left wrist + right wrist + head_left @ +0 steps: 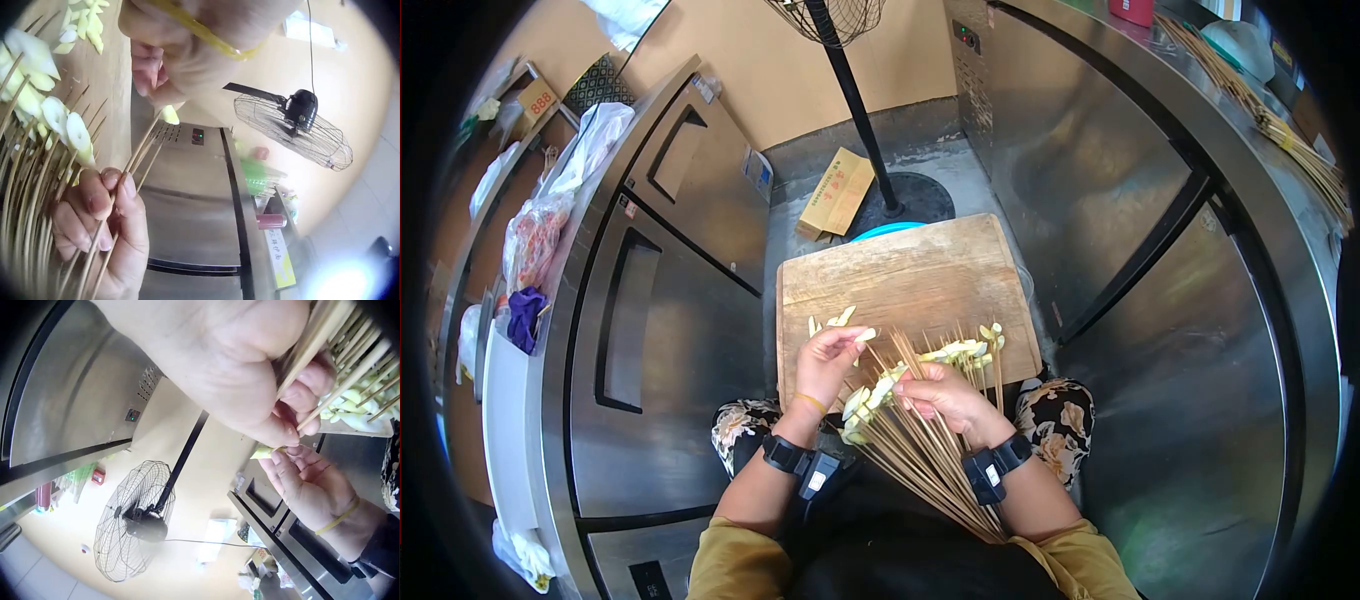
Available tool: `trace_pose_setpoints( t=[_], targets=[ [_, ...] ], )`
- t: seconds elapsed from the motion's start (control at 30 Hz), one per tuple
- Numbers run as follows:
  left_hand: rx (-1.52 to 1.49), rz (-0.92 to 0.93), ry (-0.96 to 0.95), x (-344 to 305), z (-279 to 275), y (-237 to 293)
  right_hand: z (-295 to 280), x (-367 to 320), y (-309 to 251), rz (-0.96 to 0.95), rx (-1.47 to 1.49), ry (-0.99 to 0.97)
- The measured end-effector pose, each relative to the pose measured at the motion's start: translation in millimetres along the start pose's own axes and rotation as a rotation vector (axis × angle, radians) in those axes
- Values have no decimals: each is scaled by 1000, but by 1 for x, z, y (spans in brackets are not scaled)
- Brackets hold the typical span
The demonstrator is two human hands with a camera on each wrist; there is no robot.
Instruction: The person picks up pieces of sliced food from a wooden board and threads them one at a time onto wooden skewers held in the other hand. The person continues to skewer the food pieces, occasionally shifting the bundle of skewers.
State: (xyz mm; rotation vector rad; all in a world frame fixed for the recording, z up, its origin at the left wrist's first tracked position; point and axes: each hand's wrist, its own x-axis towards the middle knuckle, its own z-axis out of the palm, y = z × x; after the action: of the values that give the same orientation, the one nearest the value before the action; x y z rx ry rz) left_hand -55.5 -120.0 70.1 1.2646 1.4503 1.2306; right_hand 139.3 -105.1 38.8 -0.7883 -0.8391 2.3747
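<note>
My left hand pinches a small pale yellow-green piece between thumb and fingertips. My right hand grips several thin wooden skewers, their tips pointing up toward the piece. In the right wrist view the piece is at a skewer's tip, close to my right fingertips; whether it is pierced I cannot tell. Skewers threaded with pale pieces lie across the board's near edge and my lap, under and beside my right hand. A few loose pieces lie on the wooden board, just beyond my left hand.
Steel cabinets stand at left and right. Past the board are a cardboard box and a fan's round black base. More skewers lie on the right counter. Plastic bags rest on the left one.
</note>
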Motion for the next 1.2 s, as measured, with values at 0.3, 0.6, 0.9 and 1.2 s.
trace_pose_setpoints(
  t=[0.3, 0.6, 0.9, 1.2],
  targets=[
    [55, -83, -32, -17, 18, 5, -3, 0, 0, -1, 20, 13],
    [335, -58, -97, -34, 22, -22, 3, -6, -2, -141, -146, 148],
    [91, -79, -172, -19, 5, -44, -5, -9, -12, 8, 224, -93],
    [981, -366, 402, 21, -84, -101, -3, 3, -1, 67, 210, -103]
  ],
)
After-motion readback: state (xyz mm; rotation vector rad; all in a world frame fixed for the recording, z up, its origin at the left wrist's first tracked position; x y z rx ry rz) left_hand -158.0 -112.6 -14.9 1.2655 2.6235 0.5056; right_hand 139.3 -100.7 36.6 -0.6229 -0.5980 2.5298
